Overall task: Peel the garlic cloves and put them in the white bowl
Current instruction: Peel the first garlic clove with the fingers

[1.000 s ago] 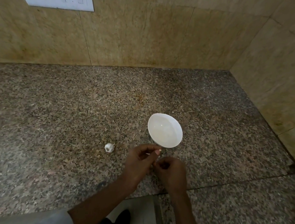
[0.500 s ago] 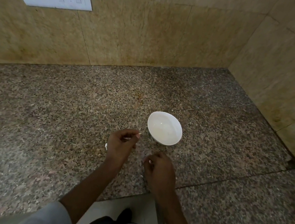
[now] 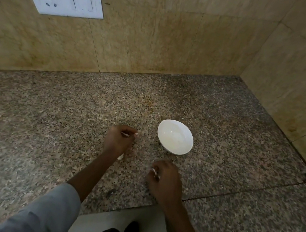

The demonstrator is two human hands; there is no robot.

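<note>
White bowl [image 3: 174,137], centre-right, looks empty; left hand [image 3: 119,140] and right hand [image 3: 165,180] each pinch a white garlic bit [image 3: 154,171], so peeling's barely underway.

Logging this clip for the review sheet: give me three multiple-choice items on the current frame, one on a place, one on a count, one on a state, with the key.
1. Where does the white bowl stand?
A. On the granite counter, right of the left hand
B. Against the back wall
C. At the counter's front edge, nearer than both hands

2. How many bowls are in view?
A. Three
B. One
C. Two

3. What is the right hand doing?
A. Gripping the bowl's rim
B. Lying flat, fingers spread
C. Pinching a small white piece

Key: 1 A, it sits on the stone right of that hand; 2 B, only one bowl shows; 3 C, its curled fingers close on that piece; the left hand's pinch a white scrap.
</note>
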